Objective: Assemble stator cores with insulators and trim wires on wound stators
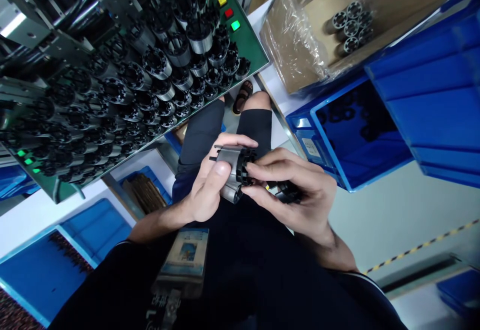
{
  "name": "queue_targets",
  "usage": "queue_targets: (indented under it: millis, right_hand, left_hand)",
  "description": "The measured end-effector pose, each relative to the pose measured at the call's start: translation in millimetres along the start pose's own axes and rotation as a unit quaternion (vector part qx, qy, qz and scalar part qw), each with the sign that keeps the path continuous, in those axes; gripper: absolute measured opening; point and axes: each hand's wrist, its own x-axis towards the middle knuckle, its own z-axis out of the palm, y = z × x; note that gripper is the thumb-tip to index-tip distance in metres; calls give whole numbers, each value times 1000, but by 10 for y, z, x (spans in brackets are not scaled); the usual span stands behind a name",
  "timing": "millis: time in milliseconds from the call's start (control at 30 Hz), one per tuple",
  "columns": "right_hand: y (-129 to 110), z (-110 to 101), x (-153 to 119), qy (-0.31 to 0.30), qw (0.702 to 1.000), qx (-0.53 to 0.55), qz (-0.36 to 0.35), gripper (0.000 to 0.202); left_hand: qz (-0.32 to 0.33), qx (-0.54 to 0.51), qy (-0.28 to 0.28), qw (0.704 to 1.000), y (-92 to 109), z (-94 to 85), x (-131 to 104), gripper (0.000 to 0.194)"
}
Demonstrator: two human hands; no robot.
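My left hand [206, 190] is wrapped round a metal cylinder [229, 162], its thumb on the silver side. A black slotted end piece [245, 167] sits on the cylinder's right end. My right hand [296, 185] pinches at that black end with thumb and forefinger. More black parts [288, 192] are tucked in the palm and curled fingers of my right hand. Both hands are over my lap, close together, joined by the cylinder.
At the upper left, a green machine table [249, 45] bears many similar cylinders. A cardboard box [288, 35] with bare metal tubes stands at the upper right. Blue bins [337, 170] with black parts are on the right; another blue bin [97, 230] lies lower left.
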Motion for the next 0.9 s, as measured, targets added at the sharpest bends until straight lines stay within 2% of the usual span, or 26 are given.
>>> queue_targets:
  millis: [133, 233, 267, 333, 400, 500, 600, 733, 900]
  right_hand:
    - [-15, -29, 4, -20, 999, -24, -31, 37]
    - [9, -71, -33, -27, 999, -3, -34, 15]
    - [23, -79, -55, -7, 1000, 3, -15, 18]
    - [56, -76, -99, 60, 998, 5, 29, 43]
    - [80, -49, -125, 98, 994, -3, 52, 46]
    - [73, -3, -108, 48, 997, -44, 38, 23]
    - [29, 32, -70, 7, 994, -107, 16, 36]
    - [27, 99, -77, 46, 991, -126, 0, 57]
    - [144, 180, -103, 74, 993, -89, -21, 42]
  left_hand:
    - [4, 26, -31, 999, 13, -50, 5, 62]
    - [-24, -25, -34, 999, 13, -6, 30, 58]
    - [-38, -54, -20, 998, 14, 20, 47, 54]
    - [-40, -104, 21, 994, 20, 73, 100, 46]
    - [-8, -122, 54, 991, 30, 110, 172, 40]
    - [36, -92, 94, 991, 47, 129, 283, 41]
    - [78, -55, 118, 988, 73, 151, 354, 50]
    - [68, -57, 165, 982, 134, 225, 379, 56]
    - [62, -68, 162, 982, 196, 268, 375, 53]
